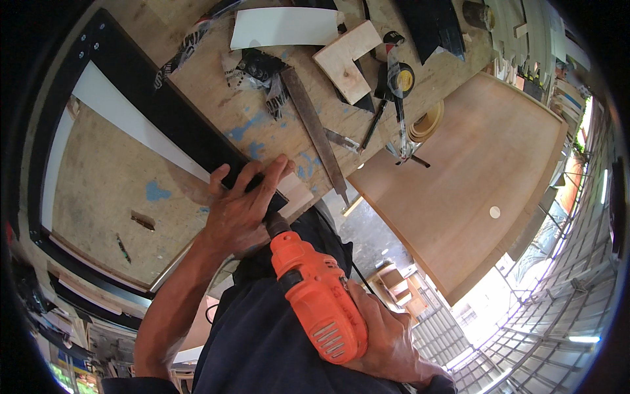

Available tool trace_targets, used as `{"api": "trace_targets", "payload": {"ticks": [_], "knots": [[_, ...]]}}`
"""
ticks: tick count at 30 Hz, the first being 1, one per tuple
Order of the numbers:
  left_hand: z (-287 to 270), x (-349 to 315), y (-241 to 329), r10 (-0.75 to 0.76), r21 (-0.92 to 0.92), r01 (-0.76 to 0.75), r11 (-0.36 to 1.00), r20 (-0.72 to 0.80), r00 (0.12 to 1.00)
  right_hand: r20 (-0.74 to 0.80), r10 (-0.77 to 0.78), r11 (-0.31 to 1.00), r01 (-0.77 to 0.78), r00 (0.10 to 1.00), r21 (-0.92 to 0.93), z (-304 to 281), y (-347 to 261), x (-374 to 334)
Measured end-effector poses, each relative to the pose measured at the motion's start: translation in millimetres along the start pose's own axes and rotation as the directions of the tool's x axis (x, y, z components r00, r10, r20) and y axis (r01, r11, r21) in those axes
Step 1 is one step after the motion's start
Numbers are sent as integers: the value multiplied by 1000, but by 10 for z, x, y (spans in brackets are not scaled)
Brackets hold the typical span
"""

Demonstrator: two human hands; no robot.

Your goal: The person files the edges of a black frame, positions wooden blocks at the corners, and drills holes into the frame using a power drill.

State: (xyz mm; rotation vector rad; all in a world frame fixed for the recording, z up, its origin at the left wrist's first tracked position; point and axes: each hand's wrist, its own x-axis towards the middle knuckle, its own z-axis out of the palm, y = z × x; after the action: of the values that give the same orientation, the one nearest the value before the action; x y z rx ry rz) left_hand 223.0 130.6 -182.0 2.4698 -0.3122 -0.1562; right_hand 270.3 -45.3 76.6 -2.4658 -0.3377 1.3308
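A black rectangular frame (147, 92) with white inner edges lies on the workbench at left. My left hand (236, 210) grips its near right corner, fingers curled over the black bar. A pale wood piece (295, 190) shows beside the fingertips, at the bar's end. My right hand (387, 335) is wrapped round the handle of an orange power drill (318, 295). The drill's dark chuck (277, 224) points at the end of the frame, close to my left hand. Its tip is hidden there, so I cannot tell whether it touches.
On the paint-stained workbench (243, 105) lie a long rusty file (312, 128), an L-shaped wood piece (348, 59), a tape measure (400, 79), a white panel (285, 27) and plastic wrap (262, 72). A large wooden panel (459, 177) stands to the right, with a tape roll (426, 123) near it.
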Motion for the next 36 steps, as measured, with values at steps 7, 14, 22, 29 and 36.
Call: {"api": "trace_targets", "payload": {"ticks": [7, 14, 22, 29, 36], "knots": [[20, -13, 10, -37, -67, 35, 997, -28, 999, 2, 15, 1000, -15, 1000, -23, 10, -21, -7], [-2, 7, 6, 6, 38, -6, 999, -5, 1000, 43, 37, 999, -37, 998, 3, -29, -44, 15], [-12, 4, 7, 16, 39, -17, 999, 7, 1000, 39, 22, 1000, -22, 999, -23, -13, -31, -4], [-25, 19, 6, 16, 41, -16, 999, -4, 1000, 49, 20, 1000, -19, 999, -24, -12, -27, -2], [-26, 23, -7, 22, 38, -22, 999, -12, 1000, 67, 63, 998, -61, 996, -30, -6, -61, -27]]}}
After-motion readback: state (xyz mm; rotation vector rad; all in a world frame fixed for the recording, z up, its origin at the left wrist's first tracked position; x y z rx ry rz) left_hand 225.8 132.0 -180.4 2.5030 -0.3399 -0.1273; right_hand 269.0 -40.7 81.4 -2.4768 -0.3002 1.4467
